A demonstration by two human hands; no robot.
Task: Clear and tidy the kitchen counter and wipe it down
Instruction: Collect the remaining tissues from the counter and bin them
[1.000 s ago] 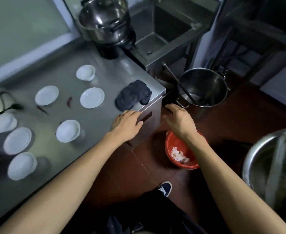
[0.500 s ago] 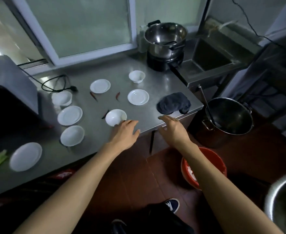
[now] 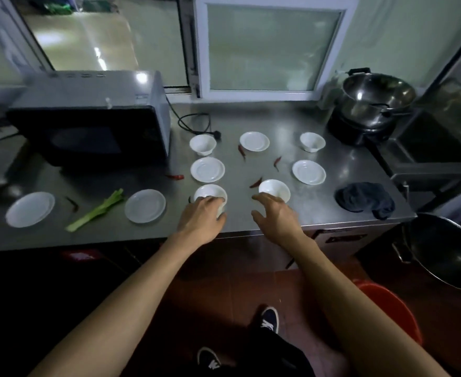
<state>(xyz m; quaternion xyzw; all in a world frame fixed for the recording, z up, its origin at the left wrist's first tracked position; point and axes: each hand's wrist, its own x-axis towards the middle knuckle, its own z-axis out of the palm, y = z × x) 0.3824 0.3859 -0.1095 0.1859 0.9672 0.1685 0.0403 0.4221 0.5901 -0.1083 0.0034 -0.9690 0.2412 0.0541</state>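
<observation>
Stainless-steel table (image 3: 292, 121) is carrying white ceramic bowls and saucers, scattered dried red chillies (image 3: 255, 183) and a green celery stalk (image 3: 96, 210). Left hand (image 3: 200, 217) is gripping the near-left small white bowl (image 3: 209, 193), fingers (image 3: 213, 201) curling over its rim. Right hand (image 3: 277, 216) is hovering just beside the near-right white bowl (image 3: 275, 188), fingers spreading wide, holding nothing. Dark crumpled cloth (image 3: 365, 198) is lying near the table's right edge.

you have four white bowls (image 3: 203, 144), five white plates (image 3: 254, 141), about five red chillies (image 3: 241, 151), one green stalk (image 3: 96, 211), one dark cloth (image 3: 365, 199) and one microwave (image 3: 93, 118) on the counter (image 3: 251, 221).
</observation>
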